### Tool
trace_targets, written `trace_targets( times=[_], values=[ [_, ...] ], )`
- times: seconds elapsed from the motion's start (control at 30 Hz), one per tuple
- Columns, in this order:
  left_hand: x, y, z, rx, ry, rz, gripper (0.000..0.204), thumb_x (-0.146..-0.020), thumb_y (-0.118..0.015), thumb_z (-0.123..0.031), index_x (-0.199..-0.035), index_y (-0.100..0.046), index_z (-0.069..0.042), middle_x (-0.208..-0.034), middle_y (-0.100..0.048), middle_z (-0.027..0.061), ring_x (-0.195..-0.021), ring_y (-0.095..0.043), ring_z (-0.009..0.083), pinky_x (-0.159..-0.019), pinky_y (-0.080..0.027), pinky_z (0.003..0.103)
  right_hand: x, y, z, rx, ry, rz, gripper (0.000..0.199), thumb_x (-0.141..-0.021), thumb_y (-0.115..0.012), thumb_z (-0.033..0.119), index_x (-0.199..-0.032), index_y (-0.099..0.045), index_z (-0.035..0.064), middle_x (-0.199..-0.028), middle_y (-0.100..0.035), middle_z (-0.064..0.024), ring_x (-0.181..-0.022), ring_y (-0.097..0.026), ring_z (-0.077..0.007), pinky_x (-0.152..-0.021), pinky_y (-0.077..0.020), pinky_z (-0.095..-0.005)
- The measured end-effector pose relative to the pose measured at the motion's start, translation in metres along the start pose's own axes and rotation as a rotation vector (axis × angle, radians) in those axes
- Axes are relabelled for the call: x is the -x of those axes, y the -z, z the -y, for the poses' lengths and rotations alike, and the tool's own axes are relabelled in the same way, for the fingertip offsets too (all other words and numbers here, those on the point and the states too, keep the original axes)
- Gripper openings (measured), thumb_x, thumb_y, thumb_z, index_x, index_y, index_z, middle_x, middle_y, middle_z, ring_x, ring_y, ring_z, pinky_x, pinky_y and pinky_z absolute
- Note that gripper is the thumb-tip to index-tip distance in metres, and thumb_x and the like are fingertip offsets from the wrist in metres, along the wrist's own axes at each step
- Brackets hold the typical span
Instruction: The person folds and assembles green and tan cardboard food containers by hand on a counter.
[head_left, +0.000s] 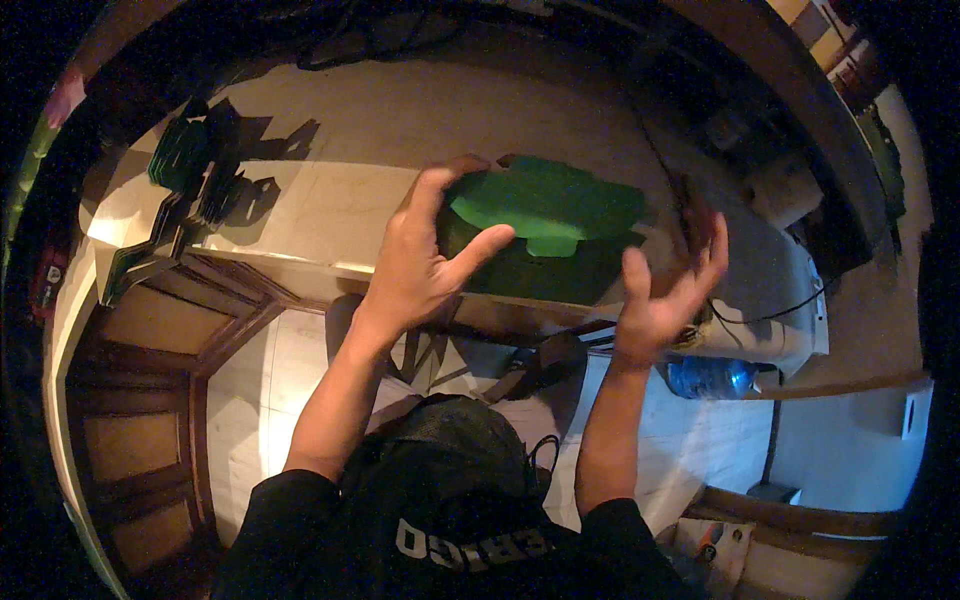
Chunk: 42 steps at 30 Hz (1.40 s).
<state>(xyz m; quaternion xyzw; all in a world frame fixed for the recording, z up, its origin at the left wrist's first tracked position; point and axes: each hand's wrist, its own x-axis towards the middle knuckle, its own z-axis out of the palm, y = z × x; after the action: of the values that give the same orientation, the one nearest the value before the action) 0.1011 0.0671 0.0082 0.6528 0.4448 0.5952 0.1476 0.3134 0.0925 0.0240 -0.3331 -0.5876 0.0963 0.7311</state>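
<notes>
A green folded card box [560, 205] with a small tab at its front edge is in front of me, over the table. My left hand [420, 240] is curled round the box's left end, with the thumb on the near side and the fingers at the far side. On the right, my right hand [668, 300] has its fingers spread and holds nothing. It is close to the box's right end, and no contact shows. The lower part of the box is dark and hard to make out.
A stack of green flat pieces [178, 155] stands on the table [330, 215] at the left, beside pale and dark shaped pieces [150, 240]. Dark cables [370, 45] lie at the back. A blue clear bottle [712, 378] is at the right, below a thin black cord [765, 318].
</notes>
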Motion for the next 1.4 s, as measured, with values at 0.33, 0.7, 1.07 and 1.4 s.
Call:
trace_targets(
  times=[0.33, 0.7, 1.07, 1.4],
  values=[
    [0.001, 0.003, -0.004, 0.102, 0.082, 0.053, 0.046, -0.095, -0.067, -0.021, -0.131, -0.047, -0.002, -0.12, -0.062, 0.0199, -0.111, -0.061, 0.0284, -0.098, -0.046, 0.038, 0.005, -0.003, -0.017, -0.096, -0.374, 0.398, 0.062, -0.077, -0.087, 0.016, -0.128, -0.053, 0.0083, -0.12, -0.059, -0.0075, -0.109, -0.058, -0.02, -0.096, -0.0465, -0.034],
    [0.002, 0.005, -0.004, 0.227, 0.097, 0.079, 0.039, -0.097, -0.057, -0.016, -0.131, -0.043, -0.001, -0.128, -0.054, 0.0165, -0.119, -0.052, 0.0247, -0.106, -0.039, 0.036, 0.012, -0.004, -0.012, -0.227, -0.374, 0.414, 0.058, -0.079, -0.082, 0.003, -0.124, -0.047, 0.0097, -0.118, -0.058, -0.009, -0.109, -0.057, -0.0199, -0.095, -0.0477, -0.0336],
    [0.003, 0.009, -0.006, 0.485, 0.197, 0.102, 0.027, -0.096, -0.051, -0.015, -0.119, -0.047, -0.002, -0.128, -0.055, 0.0172, -0.122, -0.05, 0.0253, -0.109, -0.034, 0.036, 0.011, 0.013, -0.028, -0.27, -0.395, 0.463, 0.028, -0.092, -0.064, 0.006, -0.117, -0.051, 0.0083, -0.116, -0.059, -0.0073, -0.111, -0.054, -0.0195, -0.102, -0.0397, -0.0328],
    [0.006, 0.009, -0.007, 0.423, 0.255, 0.077, 0.025, -0.101, -0.059, -0.02, -0.115, -0.047, -0.003, -0.116, -0.056, 0.0118, -0.11, -0.051, 0.0191, -0.1, -0.039, 0.032, 0.009, 0.008, -0.009, -0.303, -0.534, 0.562, 0.018, -0.105, -0.052, 0.023, -0.114, -0.052, 0.0074, -0.119, -0.06, -0.0074, -0.114, -0.052, -0.019, -0.106, -0.0352, -0.0319]
  ],
)
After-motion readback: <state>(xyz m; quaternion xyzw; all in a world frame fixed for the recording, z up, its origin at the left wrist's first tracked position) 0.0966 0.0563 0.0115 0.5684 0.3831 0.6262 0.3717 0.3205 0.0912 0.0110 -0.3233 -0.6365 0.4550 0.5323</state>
